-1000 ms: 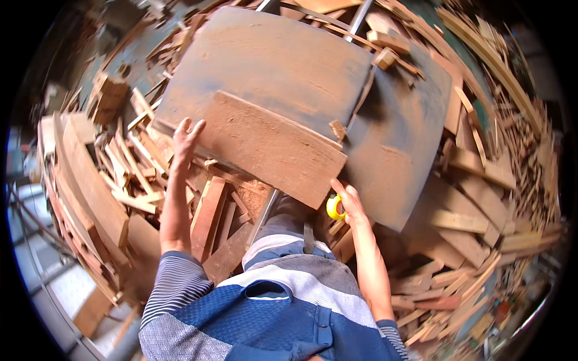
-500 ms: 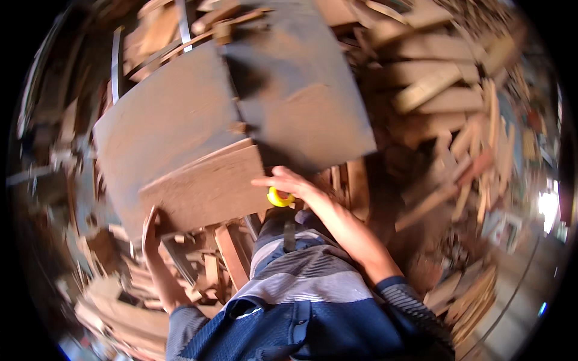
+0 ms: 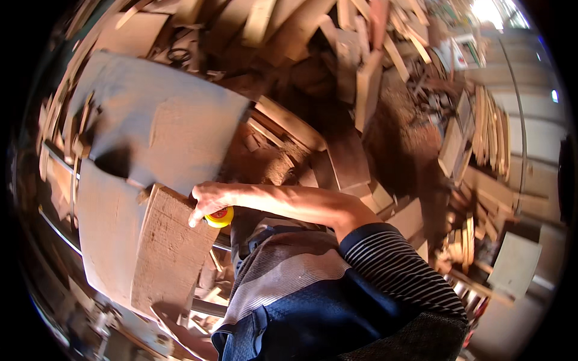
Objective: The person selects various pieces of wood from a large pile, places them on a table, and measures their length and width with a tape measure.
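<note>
A thick, rough-sawn wooden board point(image 3: 171, 240) lies across the near edge of a dusty grey metal tabletop point(image 3: 180, 132), partly overhanging it. My left hand point(image 3: 171, 322) is at the board's lower end, its fingers long against the edge and partly hidden. At the upper end, my right hand point(image 3: 208, 198) is bent over the corner, fingertips on the board. A round yellow tape measure point(image 3: 221, 218) with a red centre sits under my right palm, partly covered by the hand. A dark slot divides the tabletop, with a small wood scrap beside the board.
Offcuts and planks point(image 3: 292, 123) are heaped beyond the table, with sawdust point(image 3: 391, 114) on the ground. A stack of thin boards point(image 3: 490, 129) leans at the right. Metal rails point(image 3: 60, 231) run along the table's left side.
My view has swung right, so the table and board appear turned and farther left. My right hand has come from beside the board's end to touching its corner.
</note>
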The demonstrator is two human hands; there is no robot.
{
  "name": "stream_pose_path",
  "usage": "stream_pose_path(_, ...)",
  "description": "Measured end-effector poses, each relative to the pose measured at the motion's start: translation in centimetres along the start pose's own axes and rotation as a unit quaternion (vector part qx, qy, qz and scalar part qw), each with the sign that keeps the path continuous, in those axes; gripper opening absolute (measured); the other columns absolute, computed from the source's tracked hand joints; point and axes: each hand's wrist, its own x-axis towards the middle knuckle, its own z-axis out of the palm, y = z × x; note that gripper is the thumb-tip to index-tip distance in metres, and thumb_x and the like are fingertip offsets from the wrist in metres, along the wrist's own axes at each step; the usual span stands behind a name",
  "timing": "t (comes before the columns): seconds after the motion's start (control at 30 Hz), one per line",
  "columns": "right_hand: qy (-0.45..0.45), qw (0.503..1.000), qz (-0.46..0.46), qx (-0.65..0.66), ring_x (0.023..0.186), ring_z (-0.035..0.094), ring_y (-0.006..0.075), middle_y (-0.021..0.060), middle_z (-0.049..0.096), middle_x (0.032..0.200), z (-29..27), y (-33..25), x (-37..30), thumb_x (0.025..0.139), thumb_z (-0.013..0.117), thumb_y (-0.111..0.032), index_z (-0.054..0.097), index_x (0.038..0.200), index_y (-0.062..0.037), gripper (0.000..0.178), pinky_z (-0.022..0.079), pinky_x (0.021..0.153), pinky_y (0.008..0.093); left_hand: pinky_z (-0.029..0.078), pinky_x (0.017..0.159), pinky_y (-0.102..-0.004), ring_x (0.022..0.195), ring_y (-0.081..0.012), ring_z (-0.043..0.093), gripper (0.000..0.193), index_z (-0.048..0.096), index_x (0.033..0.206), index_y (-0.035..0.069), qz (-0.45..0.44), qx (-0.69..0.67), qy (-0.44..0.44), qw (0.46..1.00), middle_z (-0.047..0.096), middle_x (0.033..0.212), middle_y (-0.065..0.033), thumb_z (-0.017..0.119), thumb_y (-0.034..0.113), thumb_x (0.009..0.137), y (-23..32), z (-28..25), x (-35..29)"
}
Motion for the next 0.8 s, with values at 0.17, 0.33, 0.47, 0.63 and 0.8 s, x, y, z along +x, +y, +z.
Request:
stream_pose_path(0.17,0.049,0.996,0.022,0.074,0.064,0.066,0.0258,0.017,0.067,0.073,-4.0,4.4,-9.6,0.071,0.088,-0.049,0.064,0.077,0.0087,0.063,0.053,0.058,0.0383,0.053,0.088,-0.0337,0.098,-0.0197,0.063,0.053,0.061,0.13,-0.001,0.099,0.103,-0.022,0.989,0.066,0.115,-0.0099,0.071,0.038,0.096,5.4,5.1,-2.5)
stream_pose_path(0.33,0.144,0.971,0.062,0.181,0.074,0.069,0.0266,0.0193,0.07,0.083,-5.8,11.5,-19.4,0.072,0.088,-0.051,0.065,0.088,0.0106,0.067,0.054,0.064,0.0394,0.052,0.092,-0.0355,0.103,-0.022,0.063,0.055,0.059,0.132,-0.004,0.208,0.19,-0.081,0.956,0.065,0.12,-0.0122,0.07,0.037,0.096,11.7,11.9,-5.4)
stream_pose_path(0.47,0.236,0.943,0.056,0.229,0.084,0.07,0.0274,0.0216,0.072,0.096,-5.0,17.6,-28.2,0.075,0.083,-0.049,0.067,0.104,0.0124,0.07,0.054,0.071,0.0391,0.051,0.095,-0.037,0.107,-0.0238,0.062,0.057,0.058,0.134,-0.006,0.3,0.24,-0.153,0.91,0.065,0.124,-0.0141,0.07,0.036,0.097,16.7,19.4,-9.4)
stream_pose_path(0.63,0.423,0.83,-0.025,0.362,0.1,0.068,0.0223,0.0147,0.073,0.109,1.1,26.1,-37.2,0.076,0.079,-0.039,0.066,0.125,0.0034,0.067,0.051,0.089,0.0337,0.051,0.098,-0.0388,0.111,-0.0261,0.062,0.06,0.056,0.136,-0.008,0.406,0.295,-0.29,0.815,0.064,0.129,-0.0164,0.07,0.034,0.097,20.7,33.6,-17.3)
stream_pose_path(0.8,0.568,0.665,-0.039,0.484,0.109,0.066,0.0259,0.0176,0.07,0.125,10.3,29.7,-44.0,0.079,0.079,-0.037,0.065,0.13,0.002,0.066,0.049,0.097,0.0353,0.046,0.105,-0.0384,0.122,-0.0281,0.058,0.069,0.051,0.142,-0.009,0.455,0.364,-0.468,0.665,0.057,0.141,-0.0192,0.067,0.04,0.097,19.9,48.4,-27.0)
